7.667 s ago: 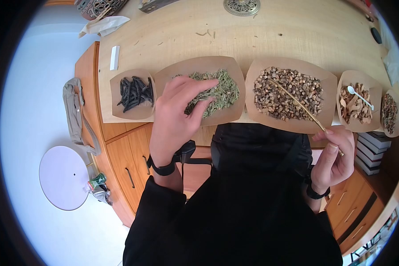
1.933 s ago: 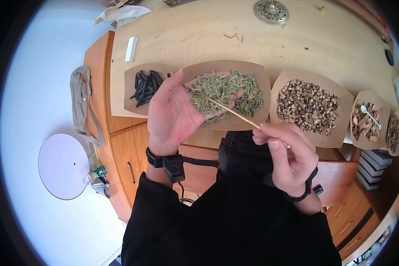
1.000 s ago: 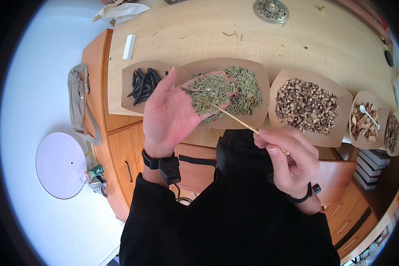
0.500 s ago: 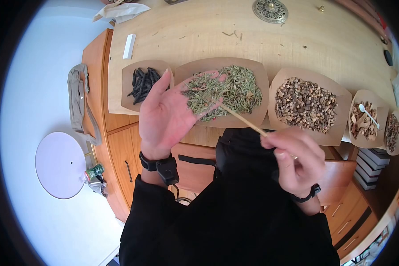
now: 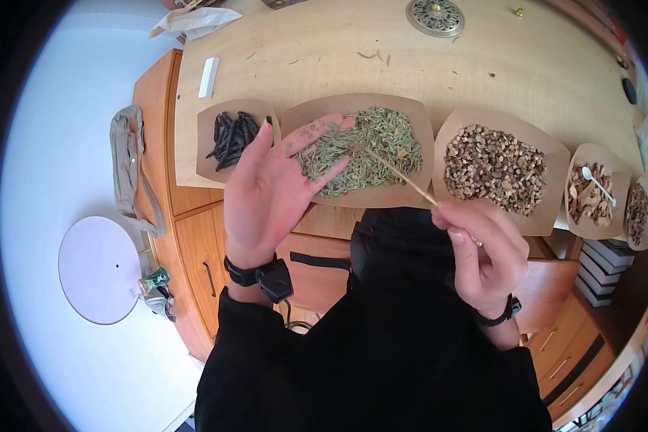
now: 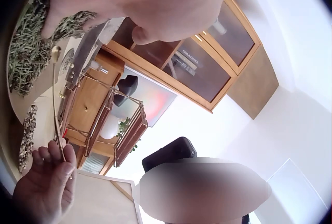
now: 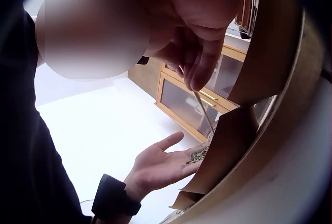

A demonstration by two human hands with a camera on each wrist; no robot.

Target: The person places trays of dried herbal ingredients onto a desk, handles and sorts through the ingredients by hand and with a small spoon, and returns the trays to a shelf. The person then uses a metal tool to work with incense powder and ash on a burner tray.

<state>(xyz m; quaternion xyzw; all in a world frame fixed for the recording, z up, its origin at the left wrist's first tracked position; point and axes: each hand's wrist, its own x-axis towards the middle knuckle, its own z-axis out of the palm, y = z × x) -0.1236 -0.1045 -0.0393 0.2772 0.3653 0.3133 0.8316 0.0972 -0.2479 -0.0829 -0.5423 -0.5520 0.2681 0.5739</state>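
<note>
My left hand (image 5: pixel 266 191) is held palm up over the near left of a brown paper tray (image 5: pixel 299 111) of dried green herb (image 5: pixel 389 133). Its fingers are spread and nearly straight, with herb bits (image 7: pixel 196 155) lying on them. A thin brass spoon (image 5: pixel 403 177) is pinched between thumb and fingers of my right hand (image 5: pixel 488 250), to the right of that tray. The spoon slants up and left, its small bowl (image 6: pixel 55 52) among the herb close to the left fingertips. The hand covers part of its rear end.
Left of the herb stands a tray of black dried pods (image 5: pixel 232 140). To the right are trays of brown chopped pieces (image 5: pixel 493 169), of tan slices with a white spoon (image 5: pixel 599 186), and of small dark bits (image 5: pixel 637 212). A pierced metal lid (image 5: pixel 436 16) lies farther back.
Earlier the left hand reached palm down into the herb, with the spoon over the brown pieces. In the last second the spoon shifted slightly right, and more of the left fingers shows through the herb.
</note>
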